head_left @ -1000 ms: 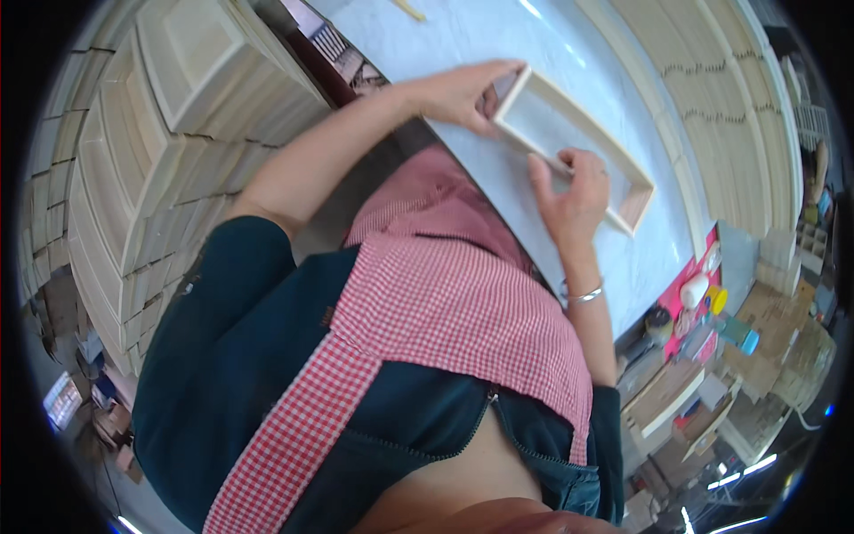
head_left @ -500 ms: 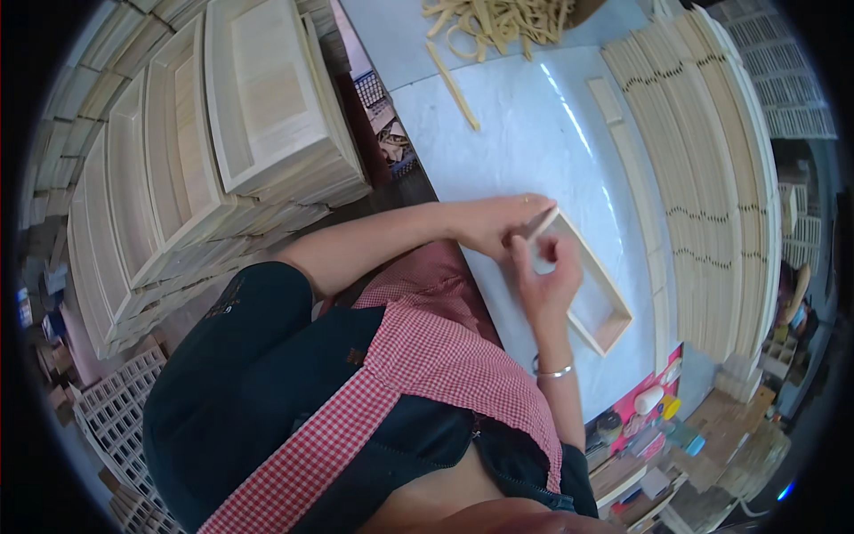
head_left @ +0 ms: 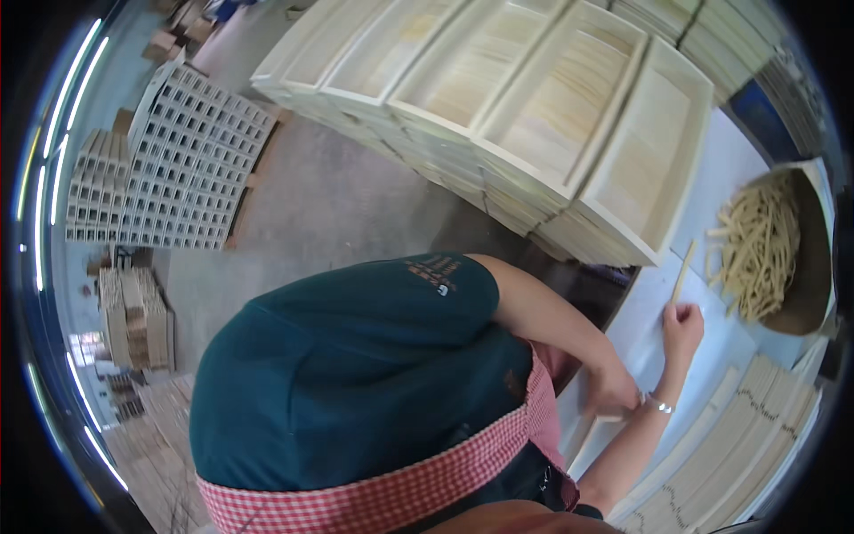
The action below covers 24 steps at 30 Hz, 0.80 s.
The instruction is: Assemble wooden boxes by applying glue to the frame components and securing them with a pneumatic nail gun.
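Note:
My right hand [head_left: 683, 331] is closed, with the fingertips pinched at the near end of a thin pale strip [head_left: 684, 272] on the white tabletop. A silver bracelet is on that wrist. Lower down, my left hand [head_left: 614, 388] is curled over the end of a shallow rectangular wooden frame [head_left: 583, 445]. Its fingers are partly hidden, and my right forearm covers some of the frame. A tangled heap of similar strips [head_left: 756, 254] spills from a brown cardboard box [head_left: 808, 258] beyond my right hand.
Stacks of pale wooden trays [head_left: 560, 98] stand close along the far side of the table [head_left: 738, 343]. A row of stacked thin wooden pieces [head_left: 747, 427] lies at the right. Further left, a pallet stack of lattice-like pieces [head_left: 191, 160] stands on the grey floor [head_left: 329, 191].
My view has swung left. My right hand has left the frame and reached out to the loose strip. My left hand stays at the frame.

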Each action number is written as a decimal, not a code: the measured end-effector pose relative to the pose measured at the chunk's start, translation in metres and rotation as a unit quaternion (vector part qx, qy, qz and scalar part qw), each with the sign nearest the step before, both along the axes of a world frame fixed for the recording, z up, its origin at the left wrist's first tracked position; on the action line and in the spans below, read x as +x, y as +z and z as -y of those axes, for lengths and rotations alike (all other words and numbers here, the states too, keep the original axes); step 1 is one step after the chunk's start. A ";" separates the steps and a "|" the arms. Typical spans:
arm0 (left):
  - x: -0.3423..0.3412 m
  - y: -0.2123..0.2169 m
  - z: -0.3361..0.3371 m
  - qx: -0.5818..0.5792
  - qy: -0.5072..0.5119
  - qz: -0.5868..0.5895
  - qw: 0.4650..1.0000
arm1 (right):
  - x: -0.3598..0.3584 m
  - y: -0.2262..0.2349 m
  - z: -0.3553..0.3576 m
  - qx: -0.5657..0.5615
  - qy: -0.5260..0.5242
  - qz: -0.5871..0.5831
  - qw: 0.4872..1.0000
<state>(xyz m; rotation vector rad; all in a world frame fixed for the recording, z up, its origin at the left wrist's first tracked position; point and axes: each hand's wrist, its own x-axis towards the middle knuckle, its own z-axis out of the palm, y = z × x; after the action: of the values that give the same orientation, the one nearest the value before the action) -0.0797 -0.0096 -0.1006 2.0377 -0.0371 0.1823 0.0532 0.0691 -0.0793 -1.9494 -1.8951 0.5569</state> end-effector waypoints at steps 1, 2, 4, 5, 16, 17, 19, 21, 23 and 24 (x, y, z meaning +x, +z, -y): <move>0.001 -0.005 0.002 -0.008 0.015 -0.022 1.000 | -0.008 0.014 0.001 -0.032 0.003 -0.047 0.998; 0.009 -0.007 0.006 -0.018 0.016 -0.039 0.999 | -0.003 0.021 0.008 -0.048 -0.003 -0.053 0.997; 0.009 -0.006 0.007 -0.011 0.034 -0.020 0.999 | 0.008 0.028 0.022 0.022 -0.009 -0.028 0.999; 0.007 -0.006 0.006 -0.011 0.043 0.001 0.999 | 0.022 0.037 0.031 0.043 -0.010 -0.039 0.998; 0.014 -0.022 -0.001 0.003 -0.040 0.094 0.995 | 0.079 0.082 0.236 0.060 -0.289 -0.117 0.948; -0.011 0.012 -0.009 -0.030 -0.042 0.105 0.993 | 0.056 0.089 0.233 0.000 -0.284 -0.117 0.952; -0.019 0.000 -0.012 -0.008 -0.011 0.145 0.989 | 0.020 0.077 0.228 0.041 -0.260 -0.058 0.963; -0.028 0.029 -0.007 -0.080 -0.007 -0.004 0.997 | 0.000 0.082 0.232 0.068 -0.241 -0.042 0.967; -0.029 0.042 -0.004 -0.040 -0.013 -0.037 0.998 | -0.008 0.087 0.229 0.054 -0.251 -0.062 0.964; -0.029 0.056 -0.002 -0.046 -0.024 -0.088 0.995 | -0.012 0.090 0.230 0.072 -0.251 -0.087 0.961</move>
<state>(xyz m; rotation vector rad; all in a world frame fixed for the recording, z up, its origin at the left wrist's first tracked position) -0.1088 -0.0081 -0.0441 1.9510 0.0328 -0.0250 0.0414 -0.1613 0.0104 -2.0956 -1.2277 0.4079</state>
